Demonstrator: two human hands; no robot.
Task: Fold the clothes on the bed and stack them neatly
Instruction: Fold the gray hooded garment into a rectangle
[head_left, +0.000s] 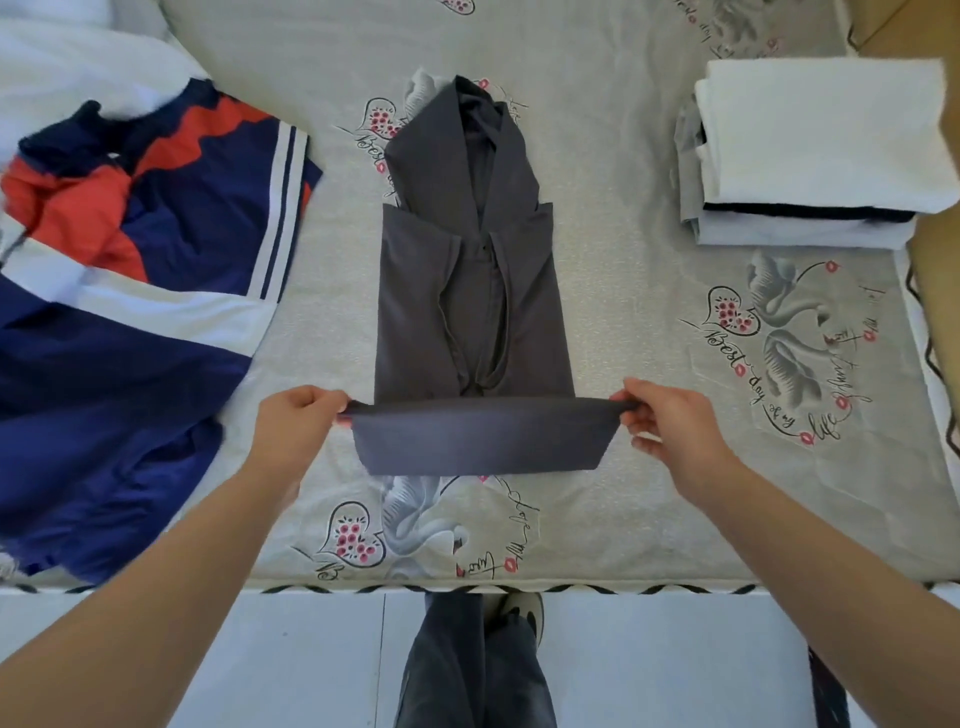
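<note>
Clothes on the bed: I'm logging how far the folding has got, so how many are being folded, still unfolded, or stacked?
Being folded: 1, the grey hooded garment.
Unfolded: 1, the navy, red and white jacket.
Folded stack: at least 3 layers, exact count unclear.
Total: at least 5.

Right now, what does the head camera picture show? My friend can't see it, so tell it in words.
Two hands, the left hand and right hand, pinch the near hem of a dark grey hooded top and lift it to fold it up the patterned bed. A crumpled navy, red and white jacket lies to the left; a stack of folded clothes sits to the right.
</note>
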